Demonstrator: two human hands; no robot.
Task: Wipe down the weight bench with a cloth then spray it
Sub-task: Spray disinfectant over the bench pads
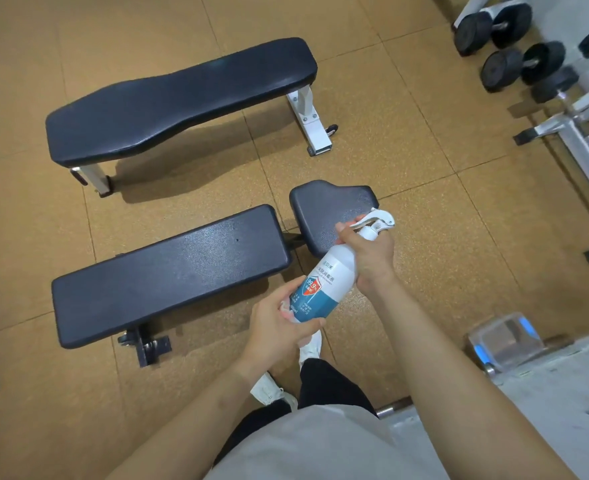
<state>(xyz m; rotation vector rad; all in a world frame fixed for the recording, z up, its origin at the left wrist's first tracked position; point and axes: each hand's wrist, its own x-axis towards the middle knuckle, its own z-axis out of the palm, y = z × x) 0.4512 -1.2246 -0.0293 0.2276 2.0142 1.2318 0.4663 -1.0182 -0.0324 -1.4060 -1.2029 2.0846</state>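
Floor (pixel 424 161): tan speckled tiles, dark seams.
Flat bench (pixel 182 98): white-legged, stood well beyond the left hand (pixel 279 327).
Dumbbells (pixel 521 60): racked, far beyond the right hand (pixel 369 258).

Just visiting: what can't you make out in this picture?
Head view:
Print on the white and blue plastic spray bottle: too small, blurred.
Its base: hidden by the left hand; its neck by the right hand.
White scrap in the left hand: maybe cloth, cannot tell.
White metal dumbbell rack: cut off by the right edge.
Clear blue-edged object, lower right: blurred.

White-and-blue spray bottle (pixel 324 285) tilted near dark padded weight bench (pixel 168 271).
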